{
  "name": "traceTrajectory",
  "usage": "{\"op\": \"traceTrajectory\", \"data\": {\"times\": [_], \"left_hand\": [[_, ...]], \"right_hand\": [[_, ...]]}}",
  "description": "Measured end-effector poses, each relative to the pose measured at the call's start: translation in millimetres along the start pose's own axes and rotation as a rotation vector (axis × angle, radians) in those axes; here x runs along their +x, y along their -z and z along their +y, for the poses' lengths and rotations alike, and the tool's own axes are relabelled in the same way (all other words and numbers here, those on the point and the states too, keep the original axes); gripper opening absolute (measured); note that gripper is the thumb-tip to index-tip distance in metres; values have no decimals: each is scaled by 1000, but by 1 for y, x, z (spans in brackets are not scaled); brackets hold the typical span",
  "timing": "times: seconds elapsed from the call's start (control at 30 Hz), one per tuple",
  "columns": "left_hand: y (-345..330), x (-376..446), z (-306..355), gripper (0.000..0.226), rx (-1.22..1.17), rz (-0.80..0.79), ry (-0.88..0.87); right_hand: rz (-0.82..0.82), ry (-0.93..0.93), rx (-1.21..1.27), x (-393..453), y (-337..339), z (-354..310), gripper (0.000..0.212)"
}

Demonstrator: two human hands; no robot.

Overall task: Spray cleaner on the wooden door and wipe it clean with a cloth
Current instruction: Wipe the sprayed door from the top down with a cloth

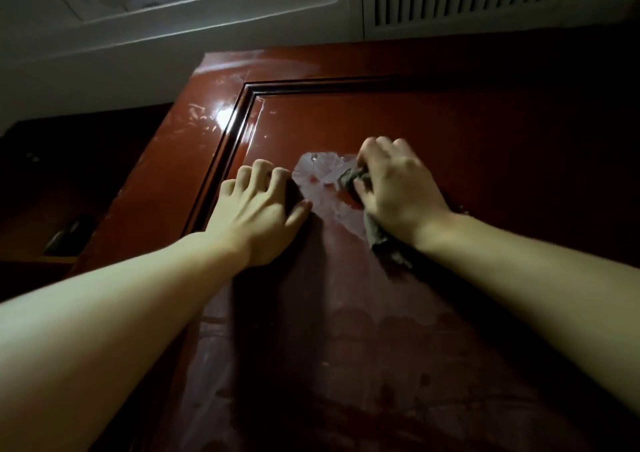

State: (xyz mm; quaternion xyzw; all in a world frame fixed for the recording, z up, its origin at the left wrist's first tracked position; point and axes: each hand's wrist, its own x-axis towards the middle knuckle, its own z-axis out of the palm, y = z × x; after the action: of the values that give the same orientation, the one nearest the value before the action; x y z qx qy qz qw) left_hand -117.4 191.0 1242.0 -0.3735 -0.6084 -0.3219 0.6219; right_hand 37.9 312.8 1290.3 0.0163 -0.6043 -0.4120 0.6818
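Wooden door (450,133) fills the view, foam patch (322,181) mid-panel. Left hand (258,216) is braced on it, fingers bent, nothing held. Grey cloth (379,240) is gripped by right hand (398,188). Far-left streaks likely missed; residue could dry.

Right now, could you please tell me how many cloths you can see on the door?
1. A grey cloth is held against the door under the right hand, beside the white residue patch. The left hand shows none.

Both forearms are bare up to the picture's edge, with no sleeves showing. The left hand (258,209) and right hand (398,185) wear no gloves.
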Motion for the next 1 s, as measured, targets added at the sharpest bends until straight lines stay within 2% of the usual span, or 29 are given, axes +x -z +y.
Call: {"op": "traceTrajectory", "data": {"times": [0.1, 0.2, 0.37, 0.47, 0.53, 0.67, 0.73, 0.8, 0.9, 1.0], "left_hand": [[-3, -6, -16, 76, -16, 20, -44], [-5, -8, -35, 83, -47, 44, -75], [-8, -7, -60, 76, -83, 56, -161], [-7, -8, -73, 73, -81, 52, -207], [-6, -10, -84, 75, -66, 36, -249], [-7, -14, -96, 78, -53, 10, -305], [-9, -14, -100, 77, -41, 7, -322], [-10, -14, -102, 77, -39, 10, -331], [-13, -14, -104, 77, -34, 11, -341], [-15, -16, -103, 77, -19, 12, -352]], "right_hand": [[1, -210, -60, 28, -7, 14, 26], [16, -273, -136, 32, -14, 5, 19], [-16, 7, -48, -2, -14, -39, 15], [-70, 97, 5, -11, -7, -44, 26], [-97, 81, 1, -2, -10, -37, 34], [-87, -160, 15, 34, -24, -27, 35], [-108, -210, 22, 42, -31, -36, 35], [-177, -139, 40, 35, -31, -50, 41], [-271, 71, 140, 16, -25, -66, 45], [-263, -2, 101, 31, -28, -53, 41]]}}
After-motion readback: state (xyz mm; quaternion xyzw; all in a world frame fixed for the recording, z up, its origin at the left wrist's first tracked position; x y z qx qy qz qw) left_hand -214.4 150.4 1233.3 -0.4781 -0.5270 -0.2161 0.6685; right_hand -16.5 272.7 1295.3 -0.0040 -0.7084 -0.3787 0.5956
